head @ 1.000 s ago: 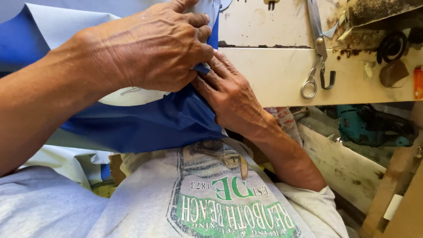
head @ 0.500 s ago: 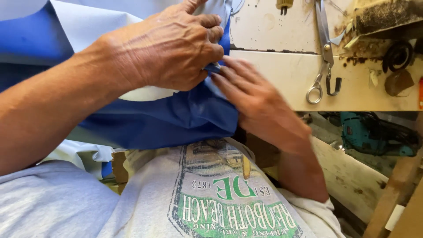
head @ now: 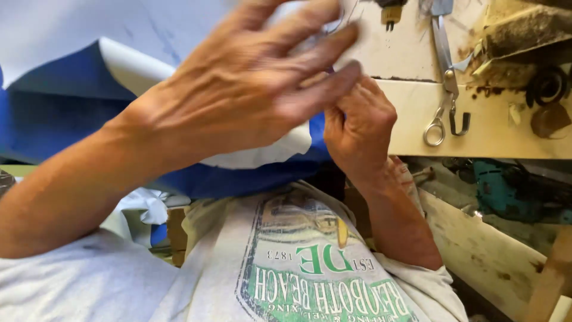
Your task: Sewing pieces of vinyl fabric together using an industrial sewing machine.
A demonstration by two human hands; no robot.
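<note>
Here, line by line:

Left hand: the left hand [head: 256, 95] is raised close to the lens, blurred, fingers spread and loosely extended, palm down over the fabric; it clasps nothing that shows, and whether its palm touches the cloth cannot be told.

Right hand: the right hand [head: 360, 128] sits just behind the left fingertips, curled, with finger and thumb closed at the fabric's edge; the pinch point itself is hidden by the left hand.

Fabric: a blue fabric sheet with a white underside [head: 71, 101] is draped from upper left toward the person's chest, one edge rolled over to show white, its lower fold lying just above the shirt.

Blocking the view: the left hand and forearm cover most of the fabric's middle and the spot where the two hands meet.

Bench: a cream-painted workbench edge [head: 506, 134] runs behind the right hand.

Hanging tools: metal scissors [head: 444, 71] hang by the bench face, handle loops downward, with a dark hook [head: 460, 122] just beside them.

Right side: a dark ring-shaped part [head: 548, 86] rests on the bench near rusty debris; a teal power tool [head: 503, 188] lies below the bench.

Foreground: a grey printed T-shirt [head: 310, 268] fills the bottom.
</note>
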